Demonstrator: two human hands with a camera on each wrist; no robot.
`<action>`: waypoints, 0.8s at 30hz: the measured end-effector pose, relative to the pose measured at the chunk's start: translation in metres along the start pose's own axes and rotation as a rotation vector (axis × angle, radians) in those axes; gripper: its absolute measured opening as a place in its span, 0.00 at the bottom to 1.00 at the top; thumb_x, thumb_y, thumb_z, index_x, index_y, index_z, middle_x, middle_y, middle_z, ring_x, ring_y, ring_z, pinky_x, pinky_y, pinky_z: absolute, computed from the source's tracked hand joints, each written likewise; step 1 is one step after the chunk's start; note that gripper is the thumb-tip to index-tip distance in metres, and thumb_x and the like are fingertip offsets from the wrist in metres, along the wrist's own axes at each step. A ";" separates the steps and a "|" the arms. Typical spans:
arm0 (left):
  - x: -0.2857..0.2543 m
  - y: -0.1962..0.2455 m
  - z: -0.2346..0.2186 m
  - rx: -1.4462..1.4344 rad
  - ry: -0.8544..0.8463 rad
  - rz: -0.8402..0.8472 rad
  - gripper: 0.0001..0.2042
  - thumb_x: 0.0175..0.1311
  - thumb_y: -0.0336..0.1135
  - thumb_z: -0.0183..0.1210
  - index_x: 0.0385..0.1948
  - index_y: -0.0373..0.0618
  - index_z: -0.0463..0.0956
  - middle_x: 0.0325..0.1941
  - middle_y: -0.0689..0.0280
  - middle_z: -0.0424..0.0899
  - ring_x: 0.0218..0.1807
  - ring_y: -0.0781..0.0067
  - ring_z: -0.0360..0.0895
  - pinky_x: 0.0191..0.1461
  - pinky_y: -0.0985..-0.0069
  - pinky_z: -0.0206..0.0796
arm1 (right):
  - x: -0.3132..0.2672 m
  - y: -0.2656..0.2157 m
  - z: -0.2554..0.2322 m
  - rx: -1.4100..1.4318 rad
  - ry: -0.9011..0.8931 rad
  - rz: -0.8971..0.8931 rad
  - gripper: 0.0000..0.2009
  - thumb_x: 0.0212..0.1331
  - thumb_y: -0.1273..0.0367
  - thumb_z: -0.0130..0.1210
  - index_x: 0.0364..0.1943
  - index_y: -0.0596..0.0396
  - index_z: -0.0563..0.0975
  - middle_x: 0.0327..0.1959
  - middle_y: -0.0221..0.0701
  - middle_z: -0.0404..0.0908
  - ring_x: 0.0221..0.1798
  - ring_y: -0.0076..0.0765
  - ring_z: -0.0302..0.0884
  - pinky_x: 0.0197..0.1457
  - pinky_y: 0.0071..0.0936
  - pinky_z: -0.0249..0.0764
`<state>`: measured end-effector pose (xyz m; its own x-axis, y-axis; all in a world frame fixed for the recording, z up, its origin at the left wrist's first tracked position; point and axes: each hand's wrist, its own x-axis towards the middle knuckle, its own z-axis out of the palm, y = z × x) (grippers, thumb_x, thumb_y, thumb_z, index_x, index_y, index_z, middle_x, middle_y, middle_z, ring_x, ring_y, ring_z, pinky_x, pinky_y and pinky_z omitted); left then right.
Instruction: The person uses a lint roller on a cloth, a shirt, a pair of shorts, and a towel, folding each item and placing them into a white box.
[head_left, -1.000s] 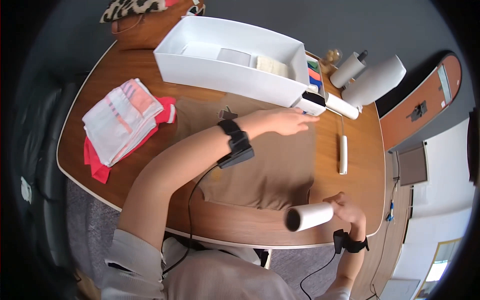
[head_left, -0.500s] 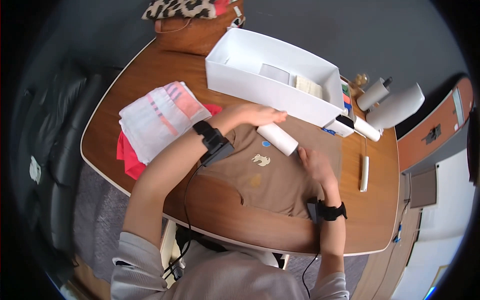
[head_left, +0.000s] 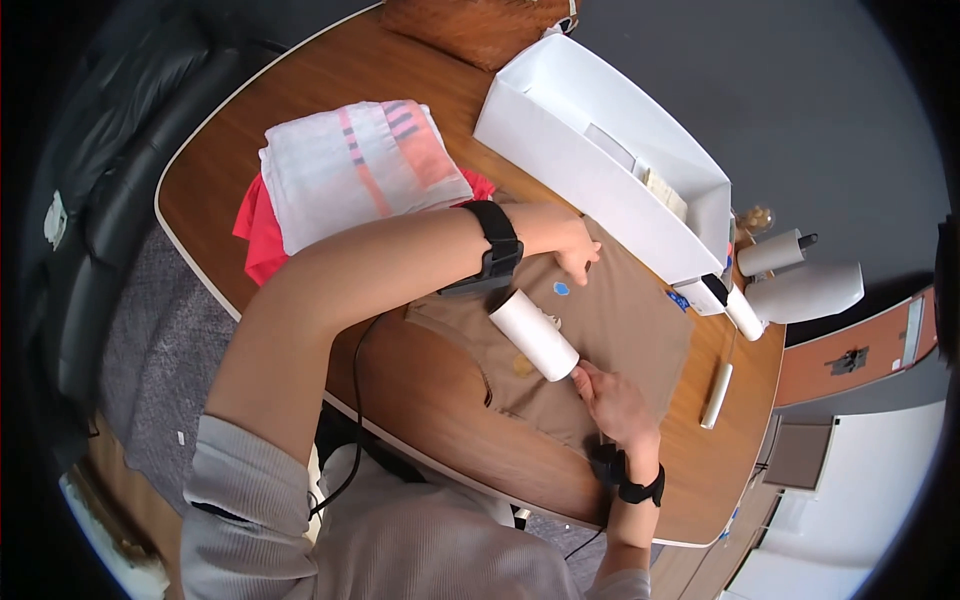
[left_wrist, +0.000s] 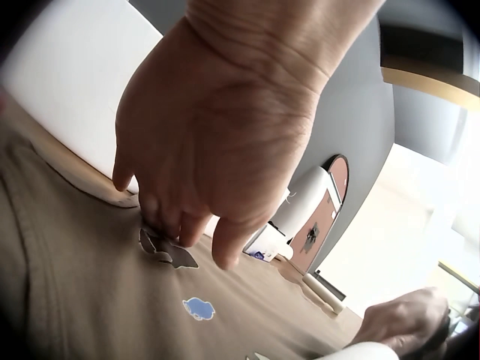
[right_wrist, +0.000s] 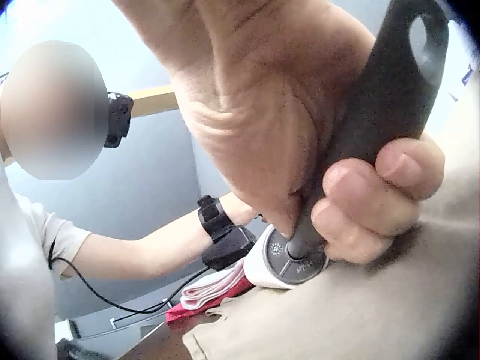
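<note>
A brown item [head_left: 468, 28] (perhaps a bag) is cropped.

I hold a lint roller [head_left: 535, 335] by its dark handle [right_wrist: 390, 82], which has a hanging hole. The white cylindrical roll slants across the brown garment [head_left: 630, 330]; the handle side is the one nearer the lower right in the head view. The gray end cap [right_wrist: 289, 262] bears printed markings. I see the garment spread on the wooden table [head_left: 700, 470], slightly creased. It carries a blue print [head_left: 561, 289], a dark print with a pale outline [left_wrist: 180, 256], a yellowish mark [head_left: 522, 365] and a pale print [head_left: 553, 321], partly hidden by the roll.
</note>
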<state>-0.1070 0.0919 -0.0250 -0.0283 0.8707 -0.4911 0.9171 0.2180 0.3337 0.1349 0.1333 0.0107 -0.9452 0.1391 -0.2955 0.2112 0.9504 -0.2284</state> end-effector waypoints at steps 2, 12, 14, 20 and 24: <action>-0.003 -0.002 0.006 0.097 0.058 0.025 0.44 0.45 0.62 0.53 0.64 0.53 0.47 0.70 0.71 0.40 0.69 0.69 0.45 0.67 0.63 0.43 | -0.001 -0.005 -0.005 -0.017 -0.098 0.000 0.19 0.63 0.56 0.38 0.43 0.52 0.75 0.23 0.46 0.75 0.28 0.53 0.72 0.31 0.42 0.68; -0.023 0.005 0.010 0.166 0.115 0.111 0.56 0.26 0.52 0.71 0.63 0.45 0.46 0.70 0.63 0.38 0.70 0.69 0.38 0.69 0.58 0.34 | -0.032 -0.034 0.007 0.063 -0.267 -0.288 0.18 0.61 0.53 0.38 0.33 0.51 0.72 0.17 0.41 0.74 0.23 0.49 0.74 0.25 0.42 0.68; -0.024 0.006 0.010 0.160 0.116 0.107 0.57 0.24 0.51 0.71 0.63 0.45 0.46 0.70 0.63 0.38 0.70 0.69 0.38 0.69 0.58 0.34 | -0.036 -0.035 0.007 0.123 -0.313 -0.413 0.17 0.61 0.53 0.38 0.33 0.51 0.71 0.17 0.41 0.74 0.24 0.50 0.73 0.25 0.43 0.68; -0.018 0.007 0.006 0.079 0.127 0.071 0.47 0.40 0.60 0.60 0.61 0.43 0.52 0.69 0.61 0.42 0.69 0.67 0.44 0.68 0.57 0.36 | -0.029 -0.005 -0.019 0.192 0.123 -0.090 0.16 0.59 0.57 0.45 0.32 0.57 0.70 0.18 0.46 0.73 0.26 0.57 0.72 0.27 0.46 0.67; -0.006 0.007 -0.009 -0.084 0.016 -0.016 0.41 0.49 0.65 0.48 0.60 0.43 0.55 0.68 0.61 0.46 0.68 0.65 0.48 0.68 0.56 0.38 | -0.005 0.026 0.001 0.033 0.125 0.001 0.16 0.59 0.57 0.44 0.33 0.57 0.71 0.17 0.47 0.73 0.24 0.57 0.72 0.26 0.46 0.68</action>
<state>-0.1039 0.0917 -0.0124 -0.0499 0.8734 -0.4845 0.8801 0.2678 0.3921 0.1454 0.1568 0.0059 -0.9683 0.1755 -0.1777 0.2181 0.9410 -0.2589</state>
